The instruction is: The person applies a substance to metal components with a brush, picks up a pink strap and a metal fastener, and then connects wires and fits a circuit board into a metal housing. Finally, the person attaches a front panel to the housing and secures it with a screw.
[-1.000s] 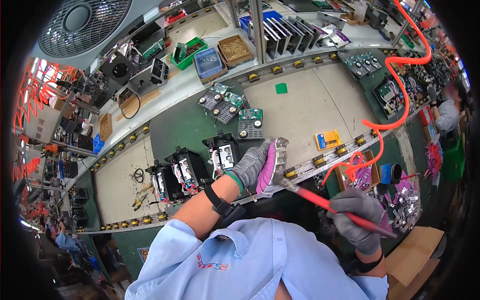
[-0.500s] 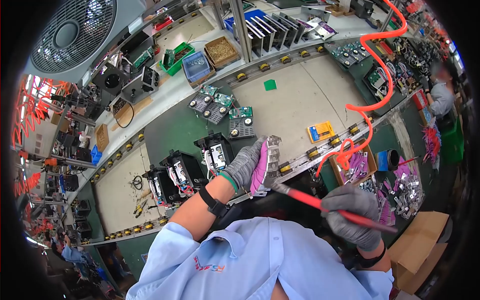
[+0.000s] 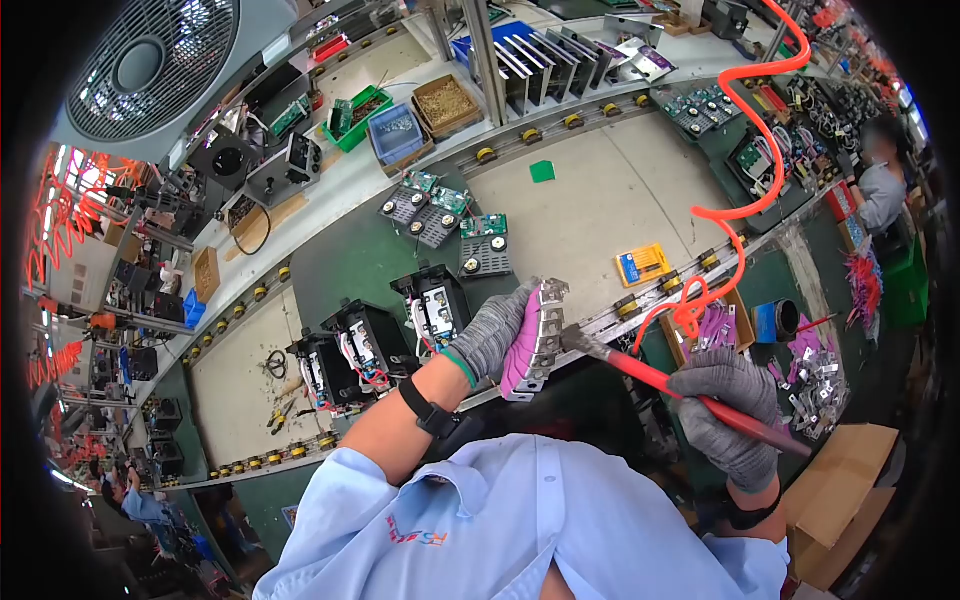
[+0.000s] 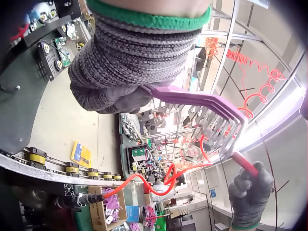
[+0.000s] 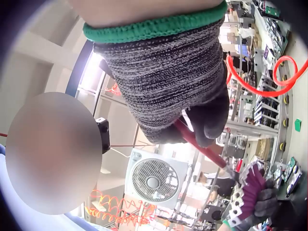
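A grey-gloved left hand (image 3: 492,335) grips a fanned stack of purple-sleeved metal pieces (image 3: 522,352), their bare metal ends turned to the right. In the left wrist view the stack (image 4: 192,102) juts out from under the glove (image 4: 120,72). The right hand (image 3: 728,415), also gloved, is curled round the red handle (image 3: 640,374) of a brush-like tool. Its flat tip (image 3: 575,338) is just right of the metal ends, with a small gap. In the right wrist view the red handle (image 5: 204,150) runs from the fist toward the stack.
Black housings with wiring (image 3: 368,343) stand left of the left hand, circuit boards (image 3: 484,245) behind it. A yellow packet (image 3: 642,265) lies on the bench. A red coiled hose (image 3: 768,140) hangs at the right, above a box of purple pieces (image 3: 712,328).
The right hand has moved slightly right and up, taking the tool tip from the lower part of the stack to beside its middle. The left hand keeps its hold.
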`<state>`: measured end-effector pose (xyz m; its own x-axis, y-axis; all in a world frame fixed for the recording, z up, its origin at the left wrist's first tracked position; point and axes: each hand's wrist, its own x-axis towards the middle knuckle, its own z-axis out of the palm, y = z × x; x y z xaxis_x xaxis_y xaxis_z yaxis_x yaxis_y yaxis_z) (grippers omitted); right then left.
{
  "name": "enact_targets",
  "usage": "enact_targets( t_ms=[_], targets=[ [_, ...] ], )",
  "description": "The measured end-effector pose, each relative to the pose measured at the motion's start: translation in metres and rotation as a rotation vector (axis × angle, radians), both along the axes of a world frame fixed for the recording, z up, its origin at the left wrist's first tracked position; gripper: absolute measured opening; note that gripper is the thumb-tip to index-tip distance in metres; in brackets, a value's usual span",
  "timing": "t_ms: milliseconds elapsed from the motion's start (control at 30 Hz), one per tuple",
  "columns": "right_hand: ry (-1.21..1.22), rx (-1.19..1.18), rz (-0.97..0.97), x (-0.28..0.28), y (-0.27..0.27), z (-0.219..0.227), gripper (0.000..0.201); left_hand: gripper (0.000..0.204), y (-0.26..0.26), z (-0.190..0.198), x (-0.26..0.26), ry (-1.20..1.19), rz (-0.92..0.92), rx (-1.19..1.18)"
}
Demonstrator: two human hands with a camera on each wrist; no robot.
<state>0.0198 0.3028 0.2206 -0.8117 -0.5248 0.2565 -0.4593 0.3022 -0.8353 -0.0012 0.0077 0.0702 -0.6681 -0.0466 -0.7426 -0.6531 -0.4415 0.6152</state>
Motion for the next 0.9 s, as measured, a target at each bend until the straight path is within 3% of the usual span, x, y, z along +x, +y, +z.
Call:
enact_targets(
  t_ms=[33,67,200,300,333,367,433,467,567,700,800,900],
  targets=[
    [-0.042,-0.105,0.008,0.004,-0.002,0.002,0.027,0.034,0.0,0.001,0.002,-0.019,-0.02,-0.033],
    [0.078,0.015,0.009,0.005,-0.008,0.005,0.027,0.032,-0.004,-0.021,0.002,0.041,-0.001,0.095],
    [0.125,0.156,-0.035,-0.001,0.005,0.008,0.028,0.028,0.002,-0.005,-0.002,0.044,0.057,0.102],
    [0.073,0.017,0.065,0.007,0.005,0.01,0.027,0.027,0.002,0.0,-0.002,0.058,0.105,0.252],
    [0.02,0.015,0.106,0.013,0.002,0.008,0.027,0.027,0.002,0.002,-0.005,0.033,0.103,0.218],
    [0.157,0.063,0.107,0.015,-0.004,0.002,0.027,0.027,0.004,0.001,-0.008,0.036,0.1,0.221],
    [0.092,0.001,0.105,0.017,-0.01,-0.003,0.026,0.028,0.005,-0.009,-0.012,0.033,0.156,0.209],
    [0.09,-0.001,0.108,0.018,-0.005,-0.005,0.026,0.028,0.0,-0.033,-0.015,0.061,0.15,0.226],
    [0.066,0.128,-0.021,0.018,0.008,-0.007,0.025,0.028,0.006,0.001,-0.009,-0.015,0.185,0.162],
    [0.204,0.036,0.065,0.017,-0.006,-0.007,0.025,0.029,0.002,-0.017,-0.009,-0.003,0.162,0.274],
    [0.204,0.159,0.099,0.013,-0.003,-0.002,0.024,0.031,0.004,-0.019,-0.008,0.022,0.208,0.244],
    [0.061,0.061,0.128,0.017,-0.001,0.003,0.025,0.031,-0.003,-0.022,0.0,0.012,0.188,0.235]
  ],
)
